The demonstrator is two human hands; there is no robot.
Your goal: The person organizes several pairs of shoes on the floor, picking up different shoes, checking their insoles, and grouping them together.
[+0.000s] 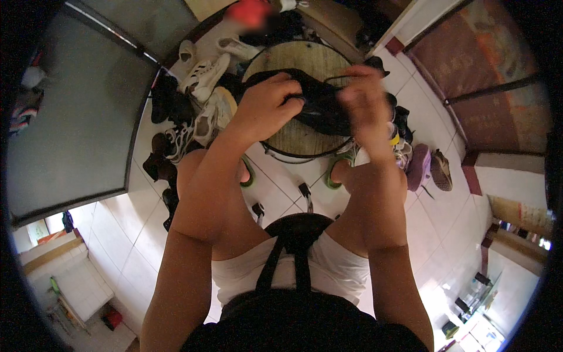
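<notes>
On a round wooden stool top (308,57) in front of me lies a black item (319,103), perhaps a shoe; the dim light hides its details. My left hand (270,103) grips its near left part, with fingers curled. Over its right end is my right hand (363,99), blurred, with a thin dark cord or lace running from the item to its fingers. Whether the right fingers are closed on the cord cannot be made out clearly.
White sneakers (204,77) and dark shoes (165,99) crowd the tiled floor left of the stool. To its right are a purple shoe (419,167) and a brown shoe (441,170). A grey panel (83,119) stands at left. A person in red is partly visible beyond the stool.
</notes>
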